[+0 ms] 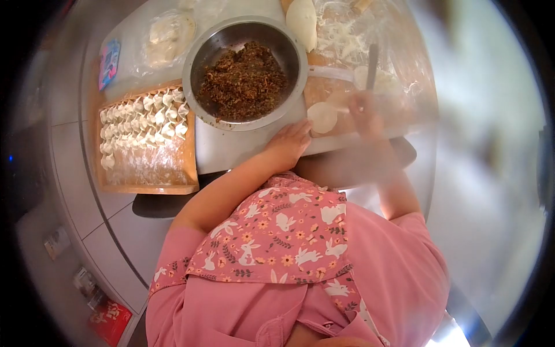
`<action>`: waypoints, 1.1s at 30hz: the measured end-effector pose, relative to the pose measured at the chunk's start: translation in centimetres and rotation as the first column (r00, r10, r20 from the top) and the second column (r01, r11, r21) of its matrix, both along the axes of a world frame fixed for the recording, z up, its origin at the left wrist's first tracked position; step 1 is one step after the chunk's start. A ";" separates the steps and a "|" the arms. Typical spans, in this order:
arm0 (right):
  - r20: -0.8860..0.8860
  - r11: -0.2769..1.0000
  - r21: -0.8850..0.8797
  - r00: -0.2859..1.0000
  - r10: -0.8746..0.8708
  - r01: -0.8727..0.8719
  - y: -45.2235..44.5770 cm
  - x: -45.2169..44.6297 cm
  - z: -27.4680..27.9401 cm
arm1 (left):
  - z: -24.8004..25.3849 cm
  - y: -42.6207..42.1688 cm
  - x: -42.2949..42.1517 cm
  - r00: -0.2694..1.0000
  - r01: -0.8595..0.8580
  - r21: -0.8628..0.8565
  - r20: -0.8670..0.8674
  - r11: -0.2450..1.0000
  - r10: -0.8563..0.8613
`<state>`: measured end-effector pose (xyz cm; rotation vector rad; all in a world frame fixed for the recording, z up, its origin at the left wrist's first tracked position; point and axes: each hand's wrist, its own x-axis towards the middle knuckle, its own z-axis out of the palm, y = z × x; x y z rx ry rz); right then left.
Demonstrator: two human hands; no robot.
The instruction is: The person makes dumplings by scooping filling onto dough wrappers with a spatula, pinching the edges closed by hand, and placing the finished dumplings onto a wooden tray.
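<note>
A round dough wrapper (322, 118) lies flat near the front edge of the wooden board. My left hand (291, 140) rests palm down beside it, fingers stretched out, with the fingertips at the wrapper's left edge. To the wrapper's right, my right hand (365, 113) is closed around the lower end of a narrow grey tool (373, 65), perhaps a knife or spatula; haze blurs this hand. A steel bowl (193, 98) of brown minced filling (244, 82) stands left of the board, just beyond my left hand.
A wooden tray (151, 173) with rows of dumplings (141, 118) sits at the left. Behind it are a blue-and-pink packet (108, 63) and plastic-covered dough (167, 40). A pale dough piece (302, 24) lies at the back of the floured board (411, 69).
</note>
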<state>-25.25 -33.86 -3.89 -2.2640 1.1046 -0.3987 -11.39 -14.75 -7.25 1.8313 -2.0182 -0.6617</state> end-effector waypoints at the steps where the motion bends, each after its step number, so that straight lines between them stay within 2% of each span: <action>1: 0.127 0.997 -0.074 0.991 0.031 -0.022 -0.5 -0.1 0.8 | 0.1 0.0 0.0 1.000 -0.003 -0.019 0.010 1.000 0.003; 2: 0.248 0.988 -0.151 0.966 0.071 -0.034 -0.9 0.0 1.7 | 0.2 -0.2 0.0 1.000 -0.005 -0.040 0.019 0.999 0.006; 3: 0.262 0.993 -0.115 0.965 0.017 0.014 -0.7 0.3 2.9 | 0.6 -0.3 -0.2 1.000 -0.004 -0.044 0.019 0.999 0.005; 5: 0.262 0.994 -0.108 0.964 0.043 -0.015 0.0 0.7 5.0 | 1.9 -0.7 -1.1 0.904 -0.269 -0.137 -0.379 0.953 0.201; 6: 0.264 0.994 -0.096 0.962 0.070 -0.046 0.8 0.9 5.5 | 2.2 -1.4 -1.4 0.903 -0.273 -0.140 -0.377 0.952 0.204; 7: 0.268 0.994 -0.095 0.960 0.079 -0.056 1.8 1.1 5.6 | 2.4 -2.3 -1.6 0.369 -0.362 0.260 -0.842 0.895 0.394; 8: 0.171 0.961 -0.167 0.954 0.247 -0.219 2.9 1.3 5.6 | 2.6 -2.7 -1.3 -0.353 -0.148 0.592 -0.780 0.792 0.517; 9: 0.061 0.898 -0.222 0.914 0.402 -0.380 4.1 1.5 5.6 | 3.6 -2.7 -0.5 -0.356 -0.159 0.595 -0.779 0.788 0.516; 10: 0.064 0.895 -0.222 0.910 0.410 -0.388 5.3 2.0 5.4 | 5.0 -2.8 0.4 -0.600 -0.031 0.567 -0.669 0.823 0.439; 11: 0.219 0.879 -0.111 0.851 0.478 -0.464 6.5 2.6 5.0 | 5.8 -2.7 1.1 -0.795 0.081 0.497 -0.491 0.864 0.357; 12: 0.374 0.836 -0.012 0.773 0.512 -0.548 7.3 3.2 4.7 | 5.9 -2.0 1.4 -0.797 0.072 0.496 -0.493 0.866 0.349; 13: 0.375 0.830 -0.013 0.767 0.521 -0.557 7.7 3.9 5.7 | 6.0 -0.9 1.4 -0.424 -0.191 0.476 -0.829 0.859 0.365; 15: 0.220 0.842 0.033 0.826 0.519 -0.538 7.9 5.5 9.1 | 6.4 0.4 1.4 -0.513 -0.247 0.602 -0.746 0.759 0.425; 16: 0.222 0.839 0.032 0.822 0.524 -0.544 8.0 6.2 10.0 | 6.5 1.3 1.5 -0.514 -0.253 0.602 -0.747 0.758 0.422; 17: 0.056 0.853 0.044 0.854 0.518 -0.520 8.1 7.0 10.7 | 6.4 2.6 1.8 -0.560 -0.229 0.634 -0.706 0.739 0.432; 19: -0.085 0.816 0.003 0.813 0.575 -0.577 7.5 8.1 10.8 | 5.6 5.6 2.7 -0.606 -0.204 0.663 -0.663 0.721 0.439; 20: -0.153 0.793 -0.016 0.786 0.599 -0.609 7.3 8.6 10.8 | 4.6 7.6 3.4 -0.038 -0.393 0.515 -0.837 0.762 0.546; 21: -0.128 0.745 -0.074 0.748 0.652 -0.662 7.3 9.1 11.1 | 4.2 8.7 3.7 0.539 -0.459 0.293 -0.658 0.839 0.525; 22: -0.116 0.718 -0.103 0.725 0.679 -0.689 7.3 9.6 11.1 | 3.7 9.3 3.7 0.537 -0.464 0.292 -0.657 0.836 0.528; 23: -0.105 0.689 -0.133 0.701 0.705 -0.713 7.4 10.1 11.2 | 3.4 9.8 3.7 -0.049 -0.533 0.535 -0.794 0.656 0.607; 24: -0.175 0.684 -0.068 0.683 0.709 -0.727 7.2 10.7 11.1 | 3.3 10.3 3.8 -0.618 -0.415 0.766 -0.634 0.492 0.466; 25: -0.209 0.679 -0.035 0.670 0.712 -0.733 6.9 11.5 10.6 | 3.2 10.9 4.0 -0.620 -0.418 0.765 -0.634 0.490 0.462; 26: -0.244 0.674 -0.003 0.654 0.716 -0.739 6.5 12.2 10.0 | 3.1 11.5 4.2 -0.377 -0.563 0.668 -0.731 0.486 0.568; 28: -0.456 0.597 0.168 0.475 0.752 -0.784 5.8 13.7 7.1 | 3.1 12.2 4.6 -0.113 -0.680 0.537 -0.749 0.499 0.653; 31: -0.350 0.584 0.224 0.495 0.795 -0.780 5.3 13.8 5.5 | 4.2 12.3 4.9 -0.014 -0.766 0.410 -0.781 0.495 0.625; 32: -0.350 0.579 0.225 0.490 0.799 -0.783 4.8 13.6 3.8 | 5.0 11.7 5.2 -0.399 -0.680 0.610 -0.773 0.407 0.493; 33: -0.222 0.591 0.282 0.548 0.807 -0.756 4.2 13.3 1.4 | 5.4 11.4 5.5 -0.721 -0.518 0.772 -0.626 0.368 0.297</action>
